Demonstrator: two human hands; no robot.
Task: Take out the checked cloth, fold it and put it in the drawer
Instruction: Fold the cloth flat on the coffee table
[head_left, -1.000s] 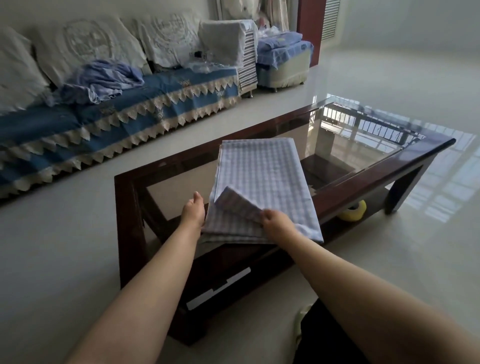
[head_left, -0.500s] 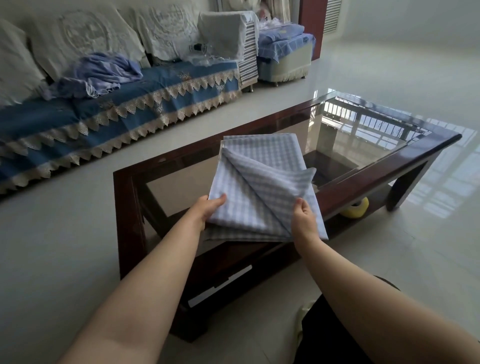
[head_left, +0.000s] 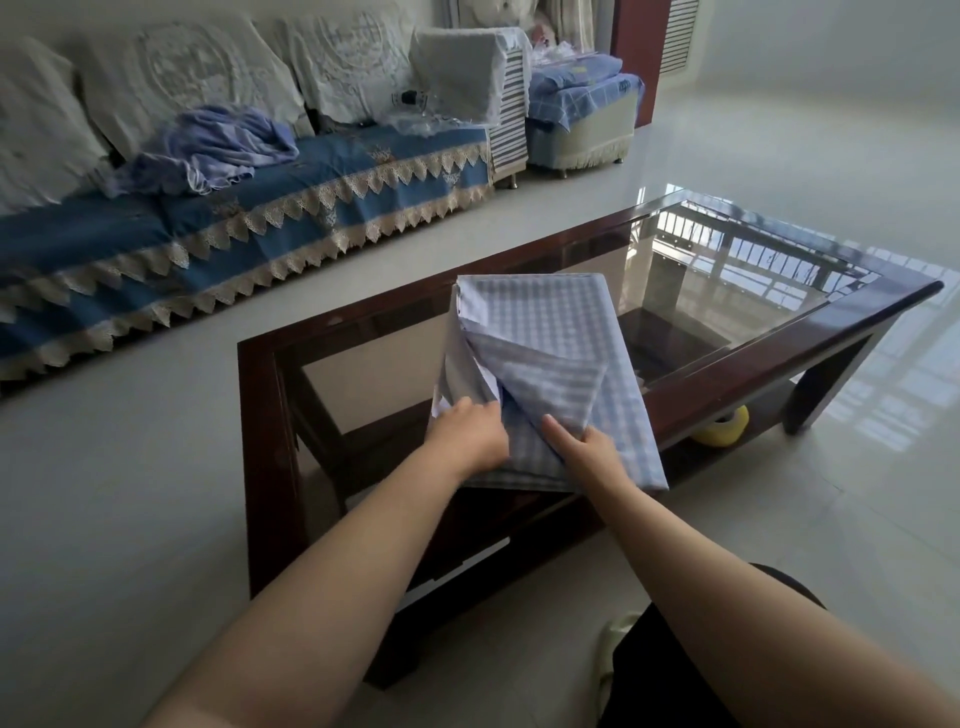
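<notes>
The checked cloth (head_left: 550, 332), pale blue and white, lies partly folded on the glass top of the coffee table (head_left: 363, 322), with its near edge hanging over the table's front rail. My left hand (head_left: 467, 436) grips the raised left layers of the cloth near its front left corner. My right hand (head_left: 584, 449) pinches a folded flap at the cloth's near middle, thumb on top. The drawer front (head_left: 457, 571), with a pale strip on it, shows under the table's near side, between my forearms.
A sofa with a blue lace-trimmed cover (head_left: 234, 223) and a crumpled blue garment (head_left: 218, 145) runs along the far left. A yellow tape roll (head_left: 724, 428) sits on the table's lower shelf. A footstool (head_left: 582, 124) stands beyond. Glossy pale floor surrounds the table.
My right hand has carried the cloth's lifted flap leftward toward the middle. My left hand has taken hold of the left-side layers and raised them.
</notes>
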